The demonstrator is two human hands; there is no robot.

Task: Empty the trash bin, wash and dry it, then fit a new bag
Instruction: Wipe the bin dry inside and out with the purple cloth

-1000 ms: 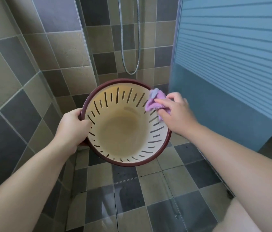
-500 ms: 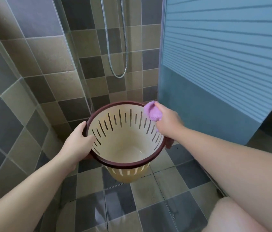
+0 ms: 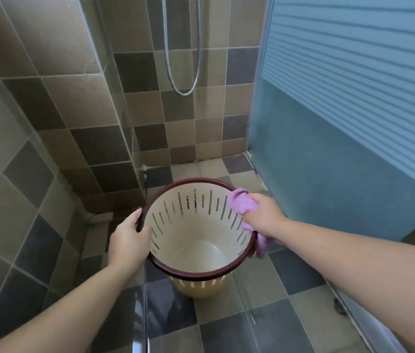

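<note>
— Standing at the shower door, I'd say she's got the trash bin point(image 3: 196, 235) up off the tiled floor point(image 3: 226, 327), mouth tipped toward her, empty, no bag in it.

— Who's holding what?

— Left hand point(image 3: 128, 239) has its grip curled over the dark red rim point(image 3: 191, 275) on the left side, thumb inside the cream slotted wall. Right hand point(image 3: 265, 216) has its grip clamped on a purple cloth point(image 3: 242, 206), pressed against the rim on the right; a tail of the cloth hangs down outside the bin.

— Drying it, then?

— Looks that way to me. The bottom of the bin shines a bit; damp or just glossy, I can't tell.

— What could go wrong?

— A few things. The bin hangs from one hand at the rim; if the plastic is wet and the right hand pushes hard with the cloth, it could twist out of the left grip and drop onto the tiles. The floor near her feet looks glossy too, so a slip is possible if she shifts her weight. And the slots: the cloth could snag in one, or water could stay in them, and a new bag fitted over that would trap the damp.

— Anything nearby to knock?

— The shower hose point(image 3: 182, 72) hangs on the back wall, well apart. The blue frosted door point(image 3: 341, 123) is near her right arm.
</note>
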